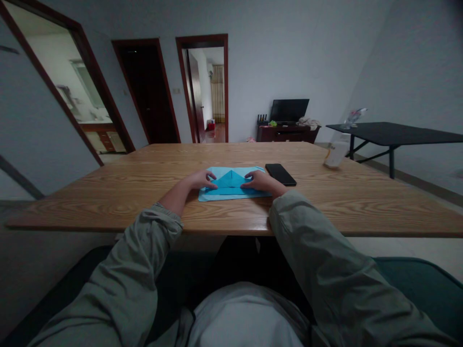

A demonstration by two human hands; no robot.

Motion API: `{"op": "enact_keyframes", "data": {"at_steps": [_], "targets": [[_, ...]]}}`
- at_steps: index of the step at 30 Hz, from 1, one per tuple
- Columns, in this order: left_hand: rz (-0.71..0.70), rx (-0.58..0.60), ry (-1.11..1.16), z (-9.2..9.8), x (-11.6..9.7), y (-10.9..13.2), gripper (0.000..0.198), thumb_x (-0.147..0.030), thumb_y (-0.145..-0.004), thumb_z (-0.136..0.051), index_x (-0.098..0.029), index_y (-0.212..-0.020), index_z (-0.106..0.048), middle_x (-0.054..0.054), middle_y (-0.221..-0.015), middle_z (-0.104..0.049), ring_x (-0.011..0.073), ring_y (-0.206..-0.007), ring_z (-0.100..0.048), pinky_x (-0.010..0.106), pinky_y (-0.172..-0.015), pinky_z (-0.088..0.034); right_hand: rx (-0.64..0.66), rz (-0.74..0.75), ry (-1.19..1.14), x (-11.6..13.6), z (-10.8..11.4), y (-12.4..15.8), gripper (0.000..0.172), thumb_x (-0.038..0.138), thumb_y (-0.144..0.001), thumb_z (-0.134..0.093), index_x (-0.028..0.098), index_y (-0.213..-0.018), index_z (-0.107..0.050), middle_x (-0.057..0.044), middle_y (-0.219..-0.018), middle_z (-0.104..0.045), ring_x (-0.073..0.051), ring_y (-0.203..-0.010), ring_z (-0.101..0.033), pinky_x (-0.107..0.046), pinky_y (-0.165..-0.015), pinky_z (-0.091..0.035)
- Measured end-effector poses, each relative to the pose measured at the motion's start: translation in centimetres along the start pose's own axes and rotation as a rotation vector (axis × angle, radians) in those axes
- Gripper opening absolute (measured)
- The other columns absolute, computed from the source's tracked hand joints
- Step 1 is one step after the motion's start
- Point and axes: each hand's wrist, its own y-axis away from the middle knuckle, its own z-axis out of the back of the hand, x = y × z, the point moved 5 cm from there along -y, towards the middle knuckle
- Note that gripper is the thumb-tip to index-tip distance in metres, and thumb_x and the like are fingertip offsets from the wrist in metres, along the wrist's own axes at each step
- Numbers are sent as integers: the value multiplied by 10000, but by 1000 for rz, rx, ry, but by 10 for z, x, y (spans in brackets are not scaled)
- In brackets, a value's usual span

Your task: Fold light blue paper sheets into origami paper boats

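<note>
A folded sheet of blue paper (230, 180) lies before me, with a peaked triangular top and a straight strip along its near edge. Under it is a lighter blue sheet (208, 196), flat on the table. My left hand (201, 180) grips the folded paper's left end, thumb at the near edge and fingers at the far side. On the right end, my right hand (261, 180) grips it in the same way. The fingers partly cover both ends of the paper.
The wooden table (152, 193) spreads out in front of me. A black phone (281, 174) lies just right of the sheets, and a whitish translucent container (336, 153) stands farther right. A black table (398, 134) and a television (289, 111) are beyond.
</note>
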Motion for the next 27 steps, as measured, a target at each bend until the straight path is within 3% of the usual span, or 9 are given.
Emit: {"op": "enact_keyframes", "data": {"at_steps": [5, 11, 19, 27], "targets": [[-56, -50, 148, 0, 3, -5, 447, -487, -595, -794, -150, -873, -697, 23, -753, -633, 151, -684, -550, 275, -639, -410, -96, -57, -161, -5, 7, -3, 459, 377, -809, -712, 148, -1207, -699, -116, -1107, -716, -196, -895, -659, -264, -803, -483], [-32, -176, 174, 6, 10, -6, 419, -418, -643, -765, -143, -950, -688, 28, -759, -624, 147, -675, -546, 282, -636, -419, -184, -132, -388, -12, 12, 0, 408, 319, -858, -650, 99, -1199, -696, -84, -906, -727, -141, -720, -607, -250, -714, -483], [-18, -55, 250, -5, 12, -9, 488, -391, -585, -812, -137, -976, -667, 49, -815, -670, 155, -705, -585, 301, -674, -457, -133, -104, -447, -11, 5, -3, 254, 189, -827, -632, 109, -1043, -739, -33, -751, -698, -100, -567, -510, -205, -535, -408], [-73, -112, 407, 2, 0, 1, 390, -337, -684, -734, -163, -1018, -632, 19, -768, -635, 146, -708, -582, 280, -666, -448, -249, -68, -561, -7, 10, -3, 203, 197, -804, -620, 118, -972, -703, -14, -742, -663, -90, -575, -493, -189, -530, -379]]}}
